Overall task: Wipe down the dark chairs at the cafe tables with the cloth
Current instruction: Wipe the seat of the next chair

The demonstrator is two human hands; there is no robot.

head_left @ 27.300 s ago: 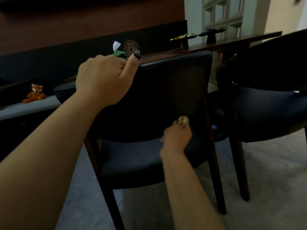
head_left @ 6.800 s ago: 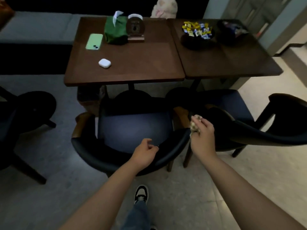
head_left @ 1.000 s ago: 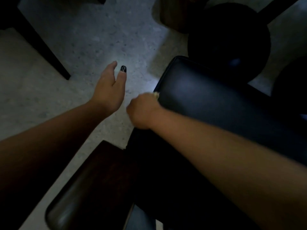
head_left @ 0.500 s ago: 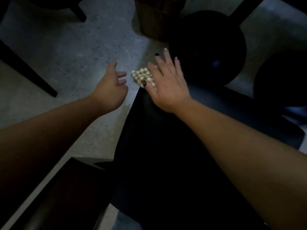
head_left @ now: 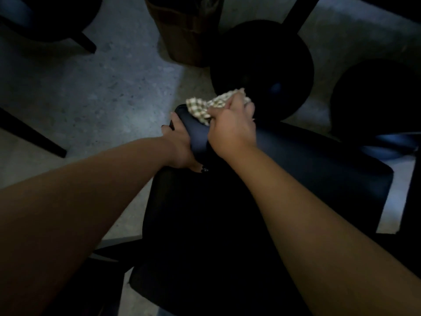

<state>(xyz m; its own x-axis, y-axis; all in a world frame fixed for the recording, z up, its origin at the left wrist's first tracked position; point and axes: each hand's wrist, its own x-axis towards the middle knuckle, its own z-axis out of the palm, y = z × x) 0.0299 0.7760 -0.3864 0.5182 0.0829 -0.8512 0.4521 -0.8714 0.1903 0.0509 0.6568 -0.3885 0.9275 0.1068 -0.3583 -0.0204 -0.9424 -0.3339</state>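
Fingers of the right hand (head_left: 232, 126) are curled round a checked cloth (head_left: 205, 106), which is bunched and pressed onto the far left corner of the dark chair (head_left: 307, 174) seat. That same corner is gripped from the left edge by the left hand (head_left: 180, 144), its thumb laid over the top of the padding and its fingers wrapped under the edge, where they are largely hidden. Most of the seat is crossed and covered by both forearms. Just beyond the corner, a round black table base (head_left: 262, 65) is seen on the pale speckled floor (head_left: 102, 87), with a second round base (head_left: 376, 99) at the right and a brown wooden post (head_left: 182, 30) beside it. Dark chair legs (head_left: 32, 133) are seen at the left.
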